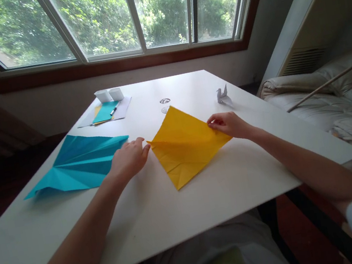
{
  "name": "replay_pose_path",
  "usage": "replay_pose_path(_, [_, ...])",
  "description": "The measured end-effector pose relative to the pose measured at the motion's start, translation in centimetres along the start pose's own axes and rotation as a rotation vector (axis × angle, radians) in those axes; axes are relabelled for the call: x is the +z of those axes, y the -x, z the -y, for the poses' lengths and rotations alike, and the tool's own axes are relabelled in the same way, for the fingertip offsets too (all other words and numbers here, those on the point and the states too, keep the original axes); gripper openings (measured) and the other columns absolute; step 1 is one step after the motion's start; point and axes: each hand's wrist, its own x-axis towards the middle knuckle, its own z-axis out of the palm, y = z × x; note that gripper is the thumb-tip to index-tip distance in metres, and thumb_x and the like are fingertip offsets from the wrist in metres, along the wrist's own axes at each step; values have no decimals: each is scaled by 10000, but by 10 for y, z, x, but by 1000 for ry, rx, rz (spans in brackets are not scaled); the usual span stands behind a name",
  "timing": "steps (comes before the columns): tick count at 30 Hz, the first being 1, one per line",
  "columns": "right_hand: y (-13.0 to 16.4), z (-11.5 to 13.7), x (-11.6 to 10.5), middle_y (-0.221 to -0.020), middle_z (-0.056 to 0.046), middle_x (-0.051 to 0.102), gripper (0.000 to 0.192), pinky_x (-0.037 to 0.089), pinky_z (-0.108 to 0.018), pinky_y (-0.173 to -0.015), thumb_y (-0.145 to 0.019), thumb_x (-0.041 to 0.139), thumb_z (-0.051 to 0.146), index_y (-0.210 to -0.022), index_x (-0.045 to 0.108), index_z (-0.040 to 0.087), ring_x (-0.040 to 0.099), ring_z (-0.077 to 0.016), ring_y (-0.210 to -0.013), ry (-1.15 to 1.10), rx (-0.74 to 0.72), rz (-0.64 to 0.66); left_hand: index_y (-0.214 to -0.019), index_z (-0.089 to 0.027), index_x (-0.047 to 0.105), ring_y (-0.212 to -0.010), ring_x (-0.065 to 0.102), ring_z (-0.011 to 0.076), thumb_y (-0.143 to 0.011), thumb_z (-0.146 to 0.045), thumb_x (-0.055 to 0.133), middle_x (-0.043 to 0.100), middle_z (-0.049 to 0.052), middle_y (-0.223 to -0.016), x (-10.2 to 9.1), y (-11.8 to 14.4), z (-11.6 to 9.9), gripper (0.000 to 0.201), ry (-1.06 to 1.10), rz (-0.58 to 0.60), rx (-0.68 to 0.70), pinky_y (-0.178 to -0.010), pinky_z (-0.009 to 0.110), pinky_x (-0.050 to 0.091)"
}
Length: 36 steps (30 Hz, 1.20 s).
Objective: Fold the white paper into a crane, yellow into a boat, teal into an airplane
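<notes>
A square sheet of yellow paper (182, 149) lies turned like a diamond on the white table, with creases across it and a raised ridge towards its left corner. My right hand (230, 125) pinches its upper right edge near the right corner. At the left corner is my left hand (131, 157), its thumb and forefinger apart around the tip; whether they touch the paper is hard to tell. Partly behind my left hand spreads a creased sheet of blue paper (77, 166), bent up from the table in places.
A white folded paper bird (223, 95) stands at the back right of the table (164, 224). Two small white containers (109, 95), coloured sheets (105, 112) and a pen (114, 108) are at the back left. Two round items (164, 101) lie beyond the yellow paper.
</notes>
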Motion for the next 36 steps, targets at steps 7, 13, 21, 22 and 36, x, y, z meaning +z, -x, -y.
replay_pose_path(7, [-2,-10,5,-714,-23,652,306,445,-239,-570,-804,505,275,-1092,554,187,597,-144,-624,102,115,-2,-1078,-190,554,-1007,550,281,-856,-477,282,624,114,-1072,-6,6,-8,453,-19,-28,48,-703,338,466])
replay_pose_path(13, [-1,-11,4,-831,-43,648,266,458,-279,-648,-823,492,324,-1031,614,211,598,-163,-701,274,56,62,-1092,-193,567,-1077,511,263,-870,-478,282,598,87,-1146,-6,13,-18,461,26,-62,231,-830,360,431])
replay_pose_path(21, [2,-14,9,-1245,-89,519,385,367,-403,-950,-832,502,373,-1193,564,256,452,-257,-1142,208,-260,353,-1241,-268,483,-1233,377,242,-868,-517,280,458,46,-1335,1,15,-20,492,63,56,419,-998,396,302])
replay_pose_path(22, [2,-12,9,-1236,-90,527,395,366,-400,-949,-834,496,394,-1196,562,250,448,-256,-1145,190,-263,380,-1260,-275,465,-1248,360,244,-863,-525,285,441,44,-1352,2,14,-19,503,66,79,425,-1009,404,287])
replay_pose_path(36, [2,0,3,-996,-75,632,279,430,-315,-795,-819,517,391,-989,645,212,555,-203,-930,112,-275,385,-1283,-262,441,-1230,382,253,-824,-591,321,444,56,-1346,-2,7,-7,577,84,139,435,-995,390,306])
